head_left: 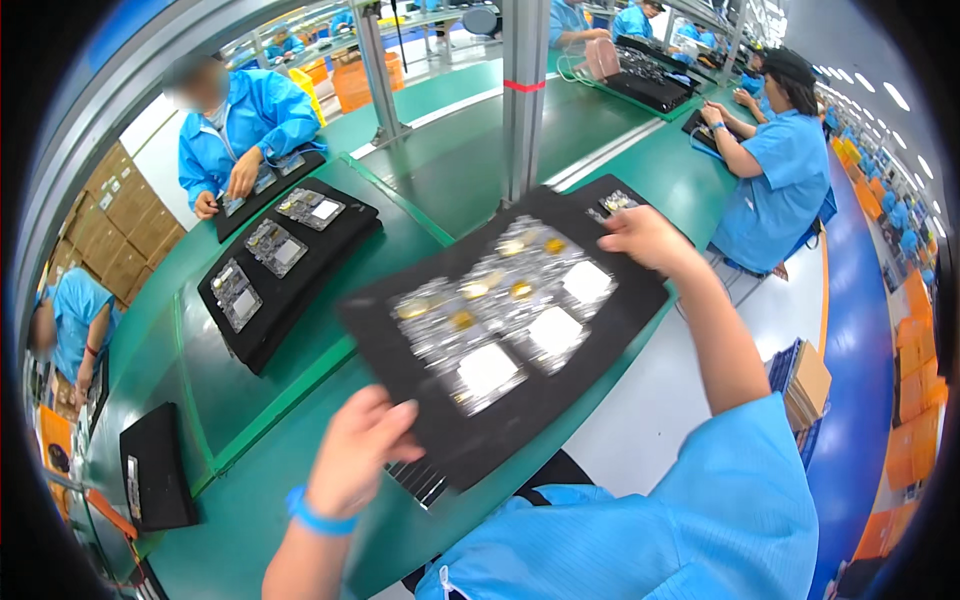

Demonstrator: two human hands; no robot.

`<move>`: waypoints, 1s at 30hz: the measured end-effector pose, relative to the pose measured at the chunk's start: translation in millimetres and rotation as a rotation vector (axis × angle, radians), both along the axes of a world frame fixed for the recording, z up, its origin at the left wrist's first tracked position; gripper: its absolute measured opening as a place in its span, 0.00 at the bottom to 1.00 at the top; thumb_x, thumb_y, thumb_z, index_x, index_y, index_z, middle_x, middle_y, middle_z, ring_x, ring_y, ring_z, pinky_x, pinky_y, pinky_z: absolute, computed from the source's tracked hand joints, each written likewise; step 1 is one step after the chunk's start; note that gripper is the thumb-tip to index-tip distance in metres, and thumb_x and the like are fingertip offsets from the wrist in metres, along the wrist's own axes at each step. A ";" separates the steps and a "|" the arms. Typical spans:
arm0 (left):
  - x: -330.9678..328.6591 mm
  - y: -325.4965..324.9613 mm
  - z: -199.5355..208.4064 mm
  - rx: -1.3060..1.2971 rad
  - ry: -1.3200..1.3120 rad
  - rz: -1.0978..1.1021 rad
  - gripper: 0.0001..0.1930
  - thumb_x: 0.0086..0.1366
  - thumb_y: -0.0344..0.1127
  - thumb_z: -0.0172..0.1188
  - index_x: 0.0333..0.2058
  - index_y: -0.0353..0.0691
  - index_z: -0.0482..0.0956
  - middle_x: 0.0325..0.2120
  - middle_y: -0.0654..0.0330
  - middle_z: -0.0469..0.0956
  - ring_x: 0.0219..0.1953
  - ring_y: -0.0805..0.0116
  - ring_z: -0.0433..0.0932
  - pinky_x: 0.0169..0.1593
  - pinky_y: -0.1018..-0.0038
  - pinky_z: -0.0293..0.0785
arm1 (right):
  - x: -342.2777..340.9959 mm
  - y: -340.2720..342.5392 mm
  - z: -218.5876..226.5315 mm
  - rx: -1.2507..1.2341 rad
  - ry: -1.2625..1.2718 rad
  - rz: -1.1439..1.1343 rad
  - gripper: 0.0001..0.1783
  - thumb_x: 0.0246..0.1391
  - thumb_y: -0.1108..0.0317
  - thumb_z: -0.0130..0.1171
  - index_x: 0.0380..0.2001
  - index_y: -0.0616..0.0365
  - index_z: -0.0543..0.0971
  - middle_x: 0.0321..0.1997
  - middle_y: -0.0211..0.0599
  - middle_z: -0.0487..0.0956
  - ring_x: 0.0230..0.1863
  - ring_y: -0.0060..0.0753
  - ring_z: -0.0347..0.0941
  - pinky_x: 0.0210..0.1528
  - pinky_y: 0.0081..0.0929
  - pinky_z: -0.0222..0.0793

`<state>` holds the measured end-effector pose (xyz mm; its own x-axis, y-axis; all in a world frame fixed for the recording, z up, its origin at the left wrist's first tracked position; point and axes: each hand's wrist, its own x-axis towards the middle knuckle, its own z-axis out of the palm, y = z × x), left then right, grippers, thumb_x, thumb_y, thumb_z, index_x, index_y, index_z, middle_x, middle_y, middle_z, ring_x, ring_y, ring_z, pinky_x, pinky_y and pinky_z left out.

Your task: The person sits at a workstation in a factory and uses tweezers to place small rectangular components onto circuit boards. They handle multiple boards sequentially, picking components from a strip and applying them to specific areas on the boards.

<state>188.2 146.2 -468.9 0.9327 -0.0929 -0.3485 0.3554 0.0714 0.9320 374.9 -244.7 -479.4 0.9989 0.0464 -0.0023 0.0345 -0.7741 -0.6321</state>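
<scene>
My two hands hold a black tray (505, 415) tilted above the green bench. Several printed circuit boards (505, 310) lie on it, blurred by motion, with white squares and gold round parts showing. My left hand (355, 450), a blue band at its wrist, grips the near left edge with the thumb on top. At the far right corner my right hand (645, 238) is closed on the tray, its fingers partly hidden beneath. Just beyond that hand another black tray with a small circuit board (618, 203) shows in part.
A stack of black trays (300, 270) with three boards rests to the left. Nearer lies another black tray (165, 490). A metal post (522, 110) stands ahead. Co-workers in blue work at the far left (250, 120) and right (775, 170). A green belt (430, 165) crosses the bench.
</scene>
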 end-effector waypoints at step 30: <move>123.4 260.4 -71.0 0.275 -0.127 0.683 0.23 0.64 0.41 0.55 0.53 0.32 0.69 0.50 0.55 0.73 0.51 0.63 0.69 0.57 0.67 0.61 | 165.2 342.4 -42.4 0.438 0.269 0.084 0.20 0.50 0.56 0.66 0.20 0.52 0.64 0.15 0.21 0.55 0.13 0.19 0.45 0.16 0.24 0.41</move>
